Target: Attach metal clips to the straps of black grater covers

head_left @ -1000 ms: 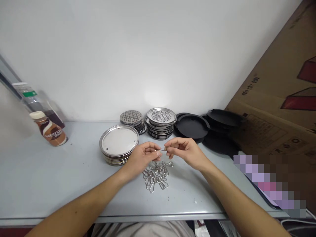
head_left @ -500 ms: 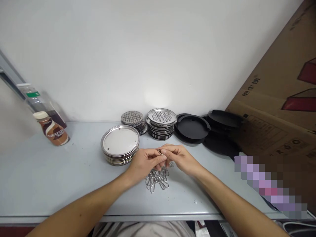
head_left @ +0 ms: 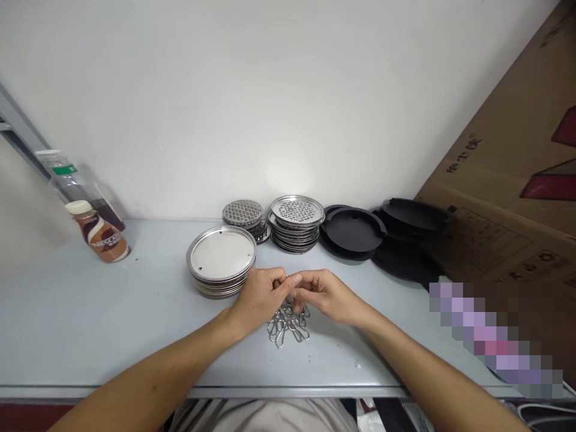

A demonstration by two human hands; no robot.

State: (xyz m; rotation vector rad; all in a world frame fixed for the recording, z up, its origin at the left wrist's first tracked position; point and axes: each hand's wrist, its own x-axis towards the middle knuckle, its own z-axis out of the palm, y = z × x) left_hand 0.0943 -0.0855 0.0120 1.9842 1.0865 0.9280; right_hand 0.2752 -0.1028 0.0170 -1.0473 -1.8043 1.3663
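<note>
Both bare hands meet over the near middle of a pale grey smooth tabletop (head_left: 112,336), fingertips touching; left hand (head_left: 265,298) pinched shut on a thin silvery metal piece (head_left: 287,276), of which only a sliver shows at the fingertips, its full shape hidden. Right hand (head_left: 327,295) curls in from the other side, thumb and forefinger against the left thumb; whether it grips the same piece, cannot tell. Just below the fingers, on the table, a loose heap of silvery looped wire clips (head_left: 288,330), partly covered by the hands. Just beyond the left hand, a stack of round, rimmed, silver metal plates (head_left: 221,255), the top one with small holes near its rim. Behind, toward the white wall (head_left: 288,90): a low stack of grey perforated metal discs (head_left: 243,212), and beside it a taller stack of round silver grater-like plates (head_left: 297,211). Rightward, round matte black trays (head_left: 353,231) lie overlapped, with more black pieces (head_left: 407,217) against a brown cardboard box (head_left: 490,210) printed with red shapes. Far left, a brown-labelled bottle with a cream cap (head_left: 107,241) stands before a clear bottle with a green label (head_left: 65,170), dark liquid low inside.
</note>
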